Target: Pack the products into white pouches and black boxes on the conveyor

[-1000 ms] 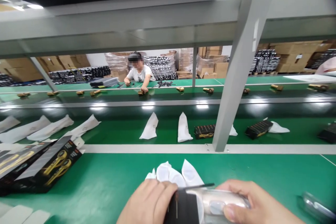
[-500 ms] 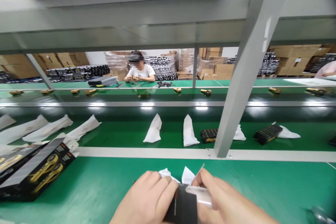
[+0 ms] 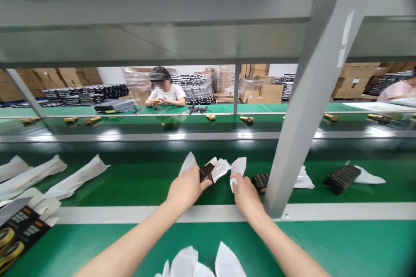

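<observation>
My left hand (image 3: 184,187) is stretched out over the green belt, its fingers closed on a small black box (image 3: 206,173). Crumpled white material (image 3: 221,169) shows at the box's right end; whether flaps or wrapping, I cannot tell. Behind the fingers of that hand stands a white pouch (image 3: 189,162), partly hidden. Another white pouch (image 3: 239,166) is pinched in my right hand (image 3: 246,194), close to a black box (image 3: 260,181) on the belt. Several white pouches (image 3: 186,262) lie on the green tabletop nearest me, below my forearms.
A slanted grey post (image 3: 302,108) rises right of my right hand. Long white pouches (image 3: 76,177) lie left on the belt, above a large black printed box (image 3: 19,233). Another black box (image 3: 342,178) lies right. Across the line sits a person (image 3: 167,91); gold-coloured tools (image 3: 247,119) lie between.
Both hands have moved forward from the near tabletop to the belt. My left hand has carried the black box there, and my right hand now grips a pouch on the belt.
</observation>
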`<control>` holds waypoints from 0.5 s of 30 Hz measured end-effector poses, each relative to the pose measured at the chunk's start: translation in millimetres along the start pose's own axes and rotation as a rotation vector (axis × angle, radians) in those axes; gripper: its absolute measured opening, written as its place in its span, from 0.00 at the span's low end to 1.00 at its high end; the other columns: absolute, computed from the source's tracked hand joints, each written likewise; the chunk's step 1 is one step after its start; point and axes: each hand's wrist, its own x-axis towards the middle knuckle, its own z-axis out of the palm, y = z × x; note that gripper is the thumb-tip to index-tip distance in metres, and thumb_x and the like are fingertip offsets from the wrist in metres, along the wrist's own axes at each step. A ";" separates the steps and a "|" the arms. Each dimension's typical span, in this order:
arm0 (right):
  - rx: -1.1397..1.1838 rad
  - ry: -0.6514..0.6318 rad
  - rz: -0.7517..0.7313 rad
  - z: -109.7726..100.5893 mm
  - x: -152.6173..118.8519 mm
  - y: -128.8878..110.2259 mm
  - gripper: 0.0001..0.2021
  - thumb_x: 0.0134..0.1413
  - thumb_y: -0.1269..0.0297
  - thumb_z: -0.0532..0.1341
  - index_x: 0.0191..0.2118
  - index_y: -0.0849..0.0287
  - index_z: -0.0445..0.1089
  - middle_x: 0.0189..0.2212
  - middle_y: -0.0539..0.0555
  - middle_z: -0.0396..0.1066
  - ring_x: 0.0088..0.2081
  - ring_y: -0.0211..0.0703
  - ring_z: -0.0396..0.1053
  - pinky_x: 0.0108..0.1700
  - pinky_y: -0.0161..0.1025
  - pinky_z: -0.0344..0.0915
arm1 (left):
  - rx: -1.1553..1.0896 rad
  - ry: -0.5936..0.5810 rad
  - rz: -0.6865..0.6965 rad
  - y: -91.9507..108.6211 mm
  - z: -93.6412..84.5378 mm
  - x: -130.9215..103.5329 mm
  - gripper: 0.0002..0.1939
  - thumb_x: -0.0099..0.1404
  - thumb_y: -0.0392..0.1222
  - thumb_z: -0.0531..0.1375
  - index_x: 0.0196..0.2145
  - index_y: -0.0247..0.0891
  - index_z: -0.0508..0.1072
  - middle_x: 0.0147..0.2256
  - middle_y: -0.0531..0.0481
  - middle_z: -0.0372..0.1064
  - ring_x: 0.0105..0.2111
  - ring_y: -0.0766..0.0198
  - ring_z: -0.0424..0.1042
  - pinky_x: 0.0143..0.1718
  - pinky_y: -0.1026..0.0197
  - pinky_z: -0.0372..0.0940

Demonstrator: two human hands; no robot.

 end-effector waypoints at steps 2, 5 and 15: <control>0.054 0.076 0.000 -18.8 -11.0 -1.0 0.13 0.62 0.61 0.56 0.49 0.60 0.64 0.42 0.53 0.69 0.38 0.41 0.70 0.39 0.43 0.69 | -0.045 -0.060 0.011 12.8 17.5 12.1 0.17 0.63 0.50 0.58 0.42 0.35 0.69 0.39 0.47 0.70 0.38 0.59 0.71 0.41 0.50 0.65; 0.095 0.161 -0.059 -49.8 -39.0 -11.9 0.11 0.64 0.69 0.49 0.49 0.57 0.63 0.38 0.51 0.68 0.37 0.39 0.69 0.39 0.39 0.67 | -0.189 -0.102 0.052 35.6 25.4 22.3 0.17 0.63 0.46 0.59 0.47 0.35 0.68 0.49 0.44 0.66 0.49 0.54 0.66 0.50 0.43 0.60; -0.208 0.051 -0.414 -72.5 -151.7 -33.9 0.13 0.53 0.50 0.57 0.36 0.52 0.70 0.27 0.47 0.67 0.25 0.38 0.63 0.22 0.32 0.57 | -1.410 -0.717 -0.277 83.0 -30.0 -85.7 0.18 0.57 0.53 0.62 0.40 0.37 0.71 0.31 0.46 0.74 0.33 0.56 0.74 0.36 0.56 0.70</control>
